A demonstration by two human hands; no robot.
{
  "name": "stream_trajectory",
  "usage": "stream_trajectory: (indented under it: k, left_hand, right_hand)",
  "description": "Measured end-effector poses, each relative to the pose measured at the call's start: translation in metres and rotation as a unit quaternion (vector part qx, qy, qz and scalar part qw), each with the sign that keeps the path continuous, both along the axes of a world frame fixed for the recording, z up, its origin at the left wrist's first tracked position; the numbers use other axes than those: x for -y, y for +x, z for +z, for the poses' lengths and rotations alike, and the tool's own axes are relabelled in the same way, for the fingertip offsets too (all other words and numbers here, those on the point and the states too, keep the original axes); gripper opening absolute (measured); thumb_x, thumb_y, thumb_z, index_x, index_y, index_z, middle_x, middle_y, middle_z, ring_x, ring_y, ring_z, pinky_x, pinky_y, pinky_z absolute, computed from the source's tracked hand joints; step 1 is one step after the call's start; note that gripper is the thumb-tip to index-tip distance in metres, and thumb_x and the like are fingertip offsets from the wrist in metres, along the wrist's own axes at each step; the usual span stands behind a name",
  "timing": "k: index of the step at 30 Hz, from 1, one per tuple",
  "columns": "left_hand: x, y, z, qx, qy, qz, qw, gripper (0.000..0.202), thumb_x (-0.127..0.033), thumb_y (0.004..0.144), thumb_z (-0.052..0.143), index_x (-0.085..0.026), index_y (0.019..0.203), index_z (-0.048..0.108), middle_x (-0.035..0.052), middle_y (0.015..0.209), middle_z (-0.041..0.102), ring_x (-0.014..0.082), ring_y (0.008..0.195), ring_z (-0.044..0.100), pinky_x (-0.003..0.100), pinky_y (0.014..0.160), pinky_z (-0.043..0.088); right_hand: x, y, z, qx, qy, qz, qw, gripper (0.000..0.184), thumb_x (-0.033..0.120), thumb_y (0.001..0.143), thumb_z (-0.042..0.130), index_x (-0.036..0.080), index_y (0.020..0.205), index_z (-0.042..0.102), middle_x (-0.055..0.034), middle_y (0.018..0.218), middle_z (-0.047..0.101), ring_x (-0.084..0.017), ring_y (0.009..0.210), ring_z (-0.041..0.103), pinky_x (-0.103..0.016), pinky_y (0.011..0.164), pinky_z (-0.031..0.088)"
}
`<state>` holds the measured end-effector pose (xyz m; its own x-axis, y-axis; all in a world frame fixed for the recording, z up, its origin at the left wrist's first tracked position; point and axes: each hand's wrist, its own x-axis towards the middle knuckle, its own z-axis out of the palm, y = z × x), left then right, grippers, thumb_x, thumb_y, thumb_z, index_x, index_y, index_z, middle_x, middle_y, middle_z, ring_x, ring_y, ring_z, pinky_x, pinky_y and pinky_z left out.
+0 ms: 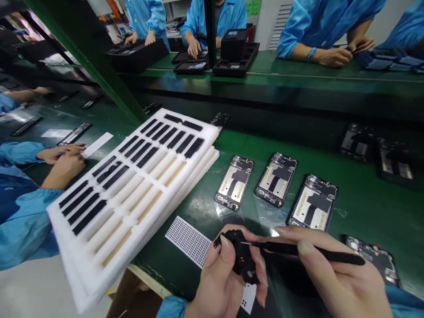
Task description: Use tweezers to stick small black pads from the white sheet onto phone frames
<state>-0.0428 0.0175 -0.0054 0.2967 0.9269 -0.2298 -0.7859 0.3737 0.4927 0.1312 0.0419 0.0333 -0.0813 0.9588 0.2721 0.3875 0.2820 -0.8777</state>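
Note:
My left hand (228,269) is closed around a small black plastic phone part (244,260), holding it above the green bench. In my right hand (331,269) is a pair of black tweezers (308,251), pinched between thumb and fingers, its pointed tip touching or just over the black part. Beneath my left hand lies a white sheet of black dots (188,238), partly covered by the hand. Opened phones with bare circuitry stand in a row beyond my hands: a left one (234,182), a middle one (276,179) and a right one (313,203).
A stack of white foam trays (132,185) with black parts in slots fills the left. Another phone (372,258) lies beside my right wrist. A green post (89,62) slants overhead. Co-workers in blue sleeves (31,207) sit at left and across the bench.

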Motion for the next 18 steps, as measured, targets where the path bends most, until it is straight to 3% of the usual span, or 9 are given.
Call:
stream_trajectory:
  k: [9,14,18]
  left_hand:
    - [0.002,-0.004,-0.004,-0.025,0.011,-0.01,1.0,0.037,-0.043,0.104,0.043,-0.014,0.11,0.065,0.0075,0.08,0.067,0.0147,0.064,0.064,0.023,0.052,0.054]
    - [0.003,-0.004,0.0,-0.047,0.0,-0.005,0.999,0.037,-0.042,0.104,0.044,-0.013,0.11,0.067,0.0082,0.08,0.066,0.0152,0.065,0.063,0.023,0.052,0.054]
    - [0.001,-0.005,0.008,-0.059,-0.003,-0.016,0.998,0.025,-0.034,0.096,0.061,-0.014,0.11,0.069,0.0071,0.081,0.066,0.0143,0.067,0.062,0.022,0.053,0.053]
  right_hand:
    - [0.003,-0.001,-0.001,-0.005,-0.012,0.0,1.0,0.019,0.031,0.098,0.061,0.03,0.096,0.08,0.0019,0.095,0.082,-0.015,0.084,0.079,-0.013,0.077,0.061]
    - [0.006,0.002,-0.006,0.02,-0.015,0.023,0.999,0.021,0.028,0.099,0.059,0.034,0.109,0.077,0.0024,0.101,0.081,-0.018,0.089,0.079,-0.019,0.08,0.063]
    - [0.009,0.004,-0.006,0.032,0.0,0.023,0.999,0.024,0.025,0.098,0.059,0.036,0.113,0.075,0.0023,0.103,0.081,-0.02,0.088,0.079,-0.021,0.078,0.064]
